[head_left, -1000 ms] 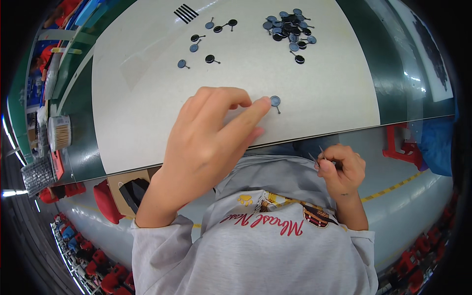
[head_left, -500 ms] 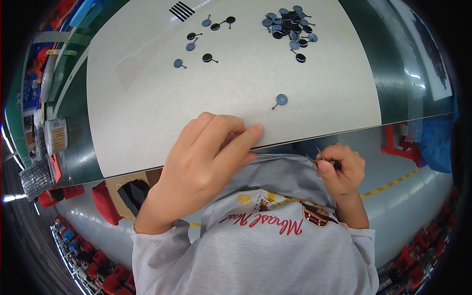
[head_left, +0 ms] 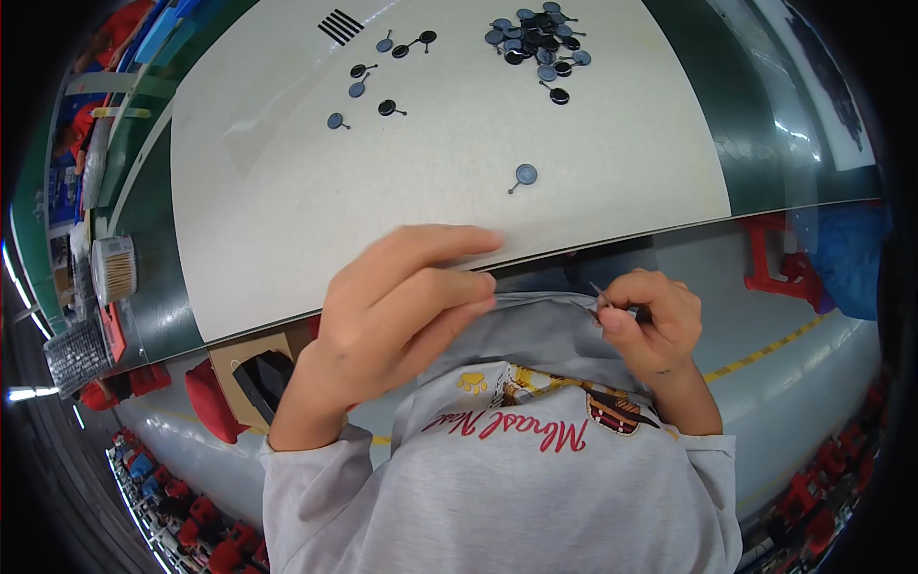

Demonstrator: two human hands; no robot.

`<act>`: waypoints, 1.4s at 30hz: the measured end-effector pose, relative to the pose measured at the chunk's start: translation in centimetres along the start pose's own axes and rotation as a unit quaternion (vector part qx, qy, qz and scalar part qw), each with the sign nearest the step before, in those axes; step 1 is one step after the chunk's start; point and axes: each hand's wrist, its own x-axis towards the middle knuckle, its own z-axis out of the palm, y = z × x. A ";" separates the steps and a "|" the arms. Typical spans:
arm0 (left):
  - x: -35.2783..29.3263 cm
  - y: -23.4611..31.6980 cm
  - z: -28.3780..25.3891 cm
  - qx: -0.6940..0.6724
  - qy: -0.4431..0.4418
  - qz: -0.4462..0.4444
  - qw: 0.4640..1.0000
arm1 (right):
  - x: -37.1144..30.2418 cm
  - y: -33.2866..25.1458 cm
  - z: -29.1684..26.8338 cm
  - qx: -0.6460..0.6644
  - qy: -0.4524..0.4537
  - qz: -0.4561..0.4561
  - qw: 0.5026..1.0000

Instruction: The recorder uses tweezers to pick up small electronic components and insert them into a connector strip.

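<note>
My left hand hovers at the near edge of the white board, index finger stretched out and apart from the other fingers. Nothing shows between its fingertips. Off the near edge, in front of my shirt, my right hand is closed around thin metal tweezers, whose tips point up and left. A single grey-blue disc with a short thin tail lies on the board beyond my left fingertips. Farther off is a pile of similar grey and black discs. Several more, including a black disc, lie scattered to its left.
Short black strips lie side by side at the far left of the board. A round tub of cotton swabs stands at the left on the green table. Below the table are a cardboard box and a red stool.
My left index finger has lifted and spread from the other fingers, and the thumb now shows. The right hand has turned slightly, tweezers still held. The whole view has shifted a little.
</note>
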 end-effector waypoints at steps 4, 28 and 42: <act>0.6 2.1 0.8 -0.321 0.021 -0.160 0.933 | 0.9 -1.0 0.0 0.005 -0.023 -0.009 1.000; 1.6 2.9 1.6 -0.274 0.072 -0.166 0.945 | 1.2 -2.1 0.5 0.125 0.026 0.130 0.983; 1.7 1.6 2.5 0.046 0.139 0.104 0.984 | 1.9 -2.4 -0.4 0.431 -0.098 0.365 0.820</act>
